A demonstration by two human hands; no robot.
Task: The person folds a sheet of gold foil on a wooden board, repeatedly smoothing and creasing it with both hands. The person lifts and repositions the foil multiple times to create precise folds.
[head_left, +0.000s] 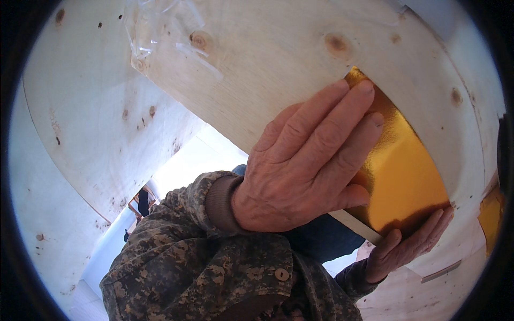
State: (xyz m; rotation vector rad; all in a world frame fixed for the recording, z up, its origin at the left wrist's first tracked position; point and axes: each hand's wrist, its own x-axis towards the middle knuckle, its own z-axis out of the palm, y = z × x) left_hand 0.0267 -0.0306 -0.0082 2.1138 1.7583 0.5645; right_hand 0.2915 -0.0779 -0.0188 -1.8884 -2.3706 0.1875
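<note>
A shiny gold sheet [409, 176] with a mirror-like face lies against a pale plywood surface [241, 91]. My left hand [305, 160] rests on its upper left part, with the fingers stretched out and the thumb apart. Beneath those fingers, some of the gold is hidden. My right hand [409, 246] is at the sheet's near edge, its fingers extended along that edge and its thumb spread away near the corner. What lies under the right palm cannot be seen. A narrow pale strip [356, 226] borders the sheet's lower left side.
Crumpled clear plastic film [166, 35] lies on the plywood at the top. Another plywood panel [101, 123] stands at the left, beyond a bright gap. A second gold piece [491, 216] shows at the far right, and a thin strip [440, 272] lies below it.
</note>
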